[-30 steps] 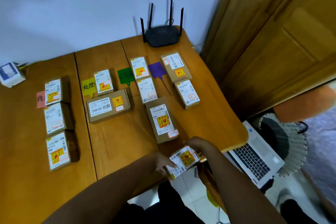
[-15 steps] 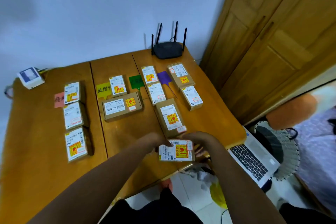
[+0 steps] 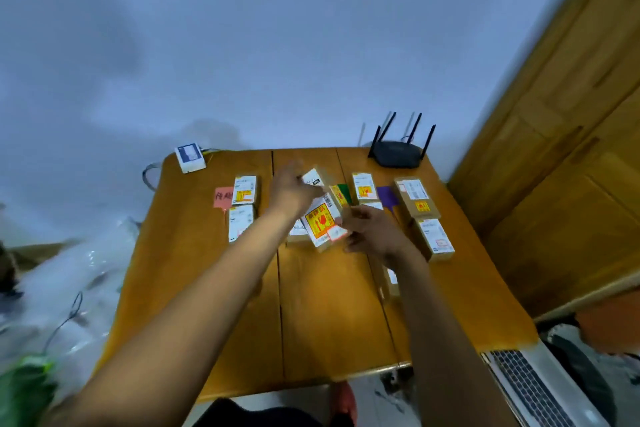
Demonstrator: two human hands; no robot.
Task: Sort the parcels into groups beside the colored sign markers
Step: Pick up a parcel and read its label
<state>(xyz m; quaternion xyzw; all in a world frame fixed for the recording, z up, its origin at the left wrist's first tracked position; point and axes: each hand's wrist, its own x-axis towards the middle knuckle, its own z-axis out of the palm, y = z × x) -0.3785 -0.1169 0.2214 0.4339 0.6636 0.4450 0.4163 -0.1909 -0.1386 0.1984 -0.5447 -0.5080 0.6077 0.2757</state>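
Note:
Both hands reach over the middle of the wooden table (image 3: 329,315). Between them is a small brown parcel (image 3: 321,222) with a white label and a yellow-red sticker, tilted above the table. My left hand (image 3: 292,191) holds its far end and my right hand (image 3: 370,231) grips its right edge. My left hand hides the yellow marker. The pink marker (image 3: 223,197) lies at the left beside two parcels (image 3: 244,189). The green marker (image 3: 345,192) and the purple marker (image 3: 387,196) lie further right, each with parcels (image 3: 416,198) beside it.
A black router (image 3: 398,155) stands at the table's back right and a white box (image 3: 189,157) at the back left. A wooden door (image 3: 571,156) closes the right side. A laptop (image 3: 543,388) sits low at the right. Plastic bags (image 3: 65,291) lie left of the table.
Both hands have carried the parcel from the table's near edge forward to above the middle groups. The camera has tilted up and the view has shifted left.

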